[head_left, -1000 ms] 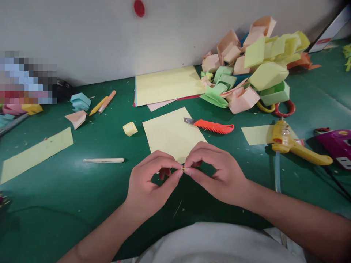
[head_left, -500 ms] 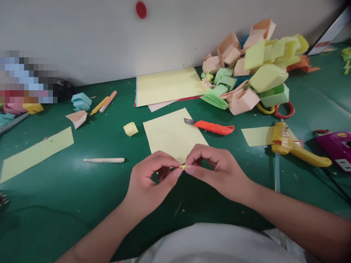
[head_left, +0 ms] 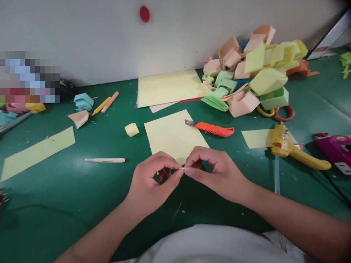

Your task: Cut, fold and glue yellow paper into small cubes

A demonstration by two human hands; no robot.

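Note:
Between the tips of both hands is a tiny piece of yellow paper (head_left: 182, 168), mostly covered by the fingers. My left hand (head_left: 157, 179) pinches one end of it with thumb and forefinger; my right hand (head_left: 214, 171) pinches the other end. Just beyond them lies a pale yellow paper sheet (head_left: 172, 133), with an orange-handled utility knife (head_left: 215, 128) resting across its right edge. A small folded yellow paper piece (head_left: 132, 129) sits left of the sheet. Nearer my left hand is a thin white stick-like tool (head_left: 105, 160).
Folded paper shapes (head_left: 270, 82) are heaped at the back right, beside a paper stack (head_left: 170, 87). A yellow glue gun (head_left: 298, 153) lies on a paper strip at right, near a purple device (head_left: 337, 149). Another paper strip (head_left: 38, 153) lies at left, below two paper rolls (head_left: 105, 104).
Less of the yellow piece shows between my fingertips, and its visible part looks flatter. Both hands keep their pinch in nearly the same place. The whole view has shifted slightly.

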